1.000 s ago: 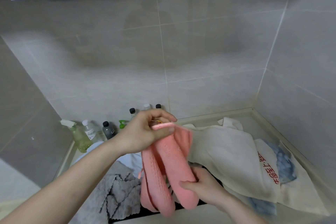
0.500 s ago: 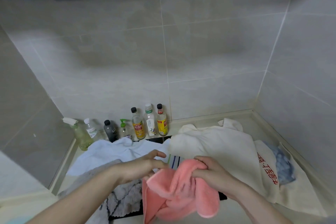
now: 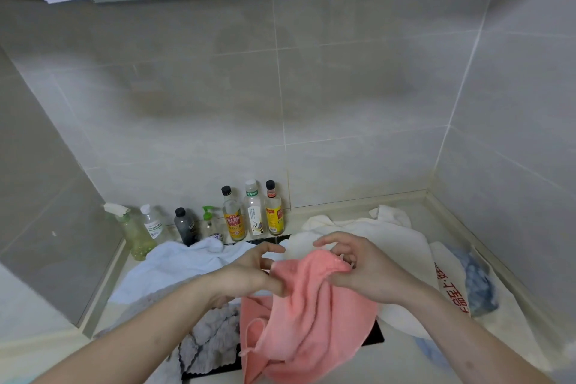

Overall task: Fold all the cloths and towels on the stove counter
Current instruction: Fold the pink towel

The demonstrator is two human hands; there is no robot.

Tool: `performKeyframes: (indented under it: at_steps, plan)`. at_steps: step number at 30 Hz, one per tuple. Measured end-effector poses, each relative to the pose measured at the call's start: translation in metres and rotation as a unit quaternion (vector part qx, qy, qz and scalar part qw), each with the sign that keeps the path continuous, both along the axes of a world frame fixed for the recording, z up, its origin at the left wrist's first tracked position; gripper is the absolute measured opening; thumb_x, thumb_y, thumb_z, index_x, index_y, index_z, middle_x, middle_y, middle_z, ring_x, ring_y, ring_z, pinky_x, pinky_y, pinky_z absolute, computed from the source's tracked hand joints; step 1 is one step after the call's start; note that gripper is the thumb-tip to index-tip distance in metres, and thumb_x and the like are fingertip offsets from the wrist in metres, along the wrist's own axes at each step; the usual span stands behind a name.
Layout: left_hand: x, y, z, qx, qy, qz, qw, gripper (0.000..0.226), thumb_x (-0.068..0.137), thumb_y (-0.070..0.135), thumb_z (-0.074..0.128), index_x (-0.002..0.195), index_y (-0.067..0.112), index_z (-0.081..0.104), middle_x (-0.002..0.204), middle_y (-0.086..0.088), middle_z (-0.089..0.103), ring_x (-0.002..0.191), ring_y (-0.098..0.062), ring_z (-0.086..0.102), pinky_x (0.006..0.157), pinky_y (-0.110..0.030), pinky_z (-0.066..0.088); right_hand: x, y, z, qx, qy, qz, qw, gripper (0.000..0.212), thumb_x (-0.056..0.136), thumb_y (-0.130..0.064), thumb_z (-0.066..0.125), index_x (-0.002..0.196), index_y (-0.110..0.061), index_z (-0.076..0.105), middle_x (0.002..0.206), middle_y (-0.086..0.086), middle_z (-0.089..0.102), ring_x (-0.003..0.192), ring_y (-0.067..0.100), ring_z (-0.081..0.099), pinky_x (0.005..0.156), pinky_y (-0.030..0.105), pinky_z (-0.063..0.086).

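You are holding the pink cloth (image 3: 307,312) up over the front of the stove counter (image 3: 526,326), between your two hands. Your left hand (image 3: 249,274) is pinching its upper left edge, thumb against curled fingers, with the forefinger stretching forward above the cloth. Your right hand (image 3: 358,265) is gripping the upper right edge, where the fabric is bunching under your thumb and lower fingers; the upper fingers are arching loosely over it, touching nothing that can be made out. The rest of the cloth is hanging down in loose folds, its lower end dropping out of view at the bottom.

Other cloths are lying unfolded on the counter: a pale blue towel (image 3: 174,262) to the left, a grey cloth (image 3: 215,343) in front of it beside the pink one, a white towel (image 3: 389,243) spreading behind your right hand, a white cloth with red print (image 3: 448,277) to its right, and a blue cloth (image 3: 477,284) partly under that one, by the right wall.

A row of bottles (image 3: 252,212) is standing along the back wall, left of the white towel.
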State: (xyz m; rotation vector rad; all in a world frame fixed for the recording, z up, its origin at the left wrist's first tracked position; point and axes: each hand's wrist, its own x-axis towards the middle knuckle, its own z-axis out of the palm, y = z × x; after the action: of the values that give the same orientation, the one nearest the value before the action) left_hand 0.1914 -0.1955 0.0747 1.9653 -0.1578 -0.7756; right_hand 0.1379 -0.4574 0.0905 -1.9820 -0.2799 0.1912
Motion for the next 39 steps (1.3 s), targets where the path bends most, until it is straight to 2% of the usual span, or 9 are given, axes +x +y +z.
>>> performKeyframes:
  at_steps: [4,6,8,12,16,20,24,30,39]
  plan:
    - [0.005,-0.007,0.014,0.071,-0.023,-0.069,0.995,0.099,0.057,0.029,0.096,0.139,0.044,0.042,0.128,-0.001,0.062,0.112,-0.011,0.067,0.096,-0.026,0.054,0.008,0.005,0.013,-0.015,-0.016,0.040,0.999,0.067,0.076,-0.010,0.079,0.126,-0.048,0.056,0.086,0.000,0.074,0.072,0.016,0.052,0.073,0.028,0.044]
    - [0.009,-0.011,0.025,0.135,-0.057,-0.140,0.979,0.074,0.063,0.035,0.094,0.128,0.036,0.059,0.113,0.005,0.073,0.104,-0.008,0.069,0.088,-0.022,0.055,0.012,0.005,0.021,-0.033,-0.024,0.053,0.998,0.067,0.076,-0.012,0.081,0.124,-0.051,0.056,0.091,0.000,0.075,0.072,0.021,0.055,0.074,0.031,0.047]
    - [0.014,-0.011,0.033,0.203,-0.129,-0.199,0.950,0.041,0.066,0.047,0.090,0.092,0.023,0.070,0.080,0.006,0.069,0.081,-0.011,0.066,0.074,-0.028,0.051,0.016,0.001,0.027,-0.059,-0.033,0.060,0.996,0.067,0.075,-0.014,0.083,0.122,-0.054,0.056,0.095,-0.007,0.075,0.073,0.020,0.059,0.075,0.032,0.050]
    - [0.028,0.001,0.048,0.190,-0.214,-0.154,0.946,0.054,0.071,0.057,0.086,0.059,0.020,0.047,0.057,0.009,0.038,0.056,-0.009,0.040,0.057,-0.028,0.032,0.023,-0.012,0.032,-0.144,-0.028,0.027,0.989,0.063,0.070,-0.028,0.091,0.116,-0.054,0.059,0.099,-0.016,0.072,0.071,0.001,0.059,0.075,0.022,0.051]
    - [0.042,0.017,0.062,0.086,-0.270,-0.046,0.958,0.039,0.074,0.050,0.087,0.071,0.019,0.063,0.062,0.010,0.055,0.057,-0.008,0.052,0.060,-0.029,0.040,0.032,-0.030,0.027,-0.212,-0.010,0.027,0.977,0.025,0.074,-0.032,0.086,0.087,-0.048,0.071,0.091,-0.025,0.071,0.087,-0.005,0.068,0.080,0.022,0.054]
    - [0.056,0.025,0.070,0.047,-0.301,0.037,0.952,0.035,0.078,0.044,0.087,0.077,0.016,0.065,0.066,0.009,0.061,0.059,-0.010,0.057,0.056,-0.029,0.046,0.042,-0.046,0.023,-0.237,-0.014,0.017,0.971,0.042,0.093,-0.029,0.071,0.058,-0.050,0.064,0.055,-0.024,0.056,0.057,-0.004,0.051,0.061,0.018,0.038]
    - [0.075,0.025,0.090,0.067,-0.351,0.086,0.930,0.035,0.082,0.042,0.084,0.076,0.014,0.063,0.063,0.007,0.059,0.059,-0.011,0.054,0.055,-0.028,0.044,0.075,-0.058,0.049,-0.212,-0.105,-0.089,0.967,0.027,0.093,-0.019,0.069,0.067,-0.024,0.068,0.058,-0.017,0.062,0.062,0.004,0.062,0.059,0.020,0.040]
    - [0.115,0.009,0.167,0.037,-0.435,0.207,0.876,0.028,0.092,0.038,0.072,0.087,0.012,0.063,0.076,0.002,0.064,0.071,-0.019,0.058,0.062,-0.031,0.044,0.133,-0.064,0.146,-0.139,-0.257,-0.255,0.922,0.018,0.092,-0.012,0.063,0.080,-0.021,0.073,0.072,0.000,0.069,0.075,0.018,0.064,0.069,0.032,0.048]
    - [0.110,-0.008,0.261,-0.044,-0.523,0.250,0.814,0.020,0.089,0.018,0.069,0.107,0.012,0.063,0.091,0.002,0.066,0.079,-0.014,0.062,0.063,-0.020,0.049,0.139,-0.070,0.238,-0.085,-0.400,-0.308,0.859,0.021,0.088,-0.009,0.060,0.096,-0.019,0.076,0.088,0.000,0.074,0.086,0.019,0.067,0.085,0.034,0.050]
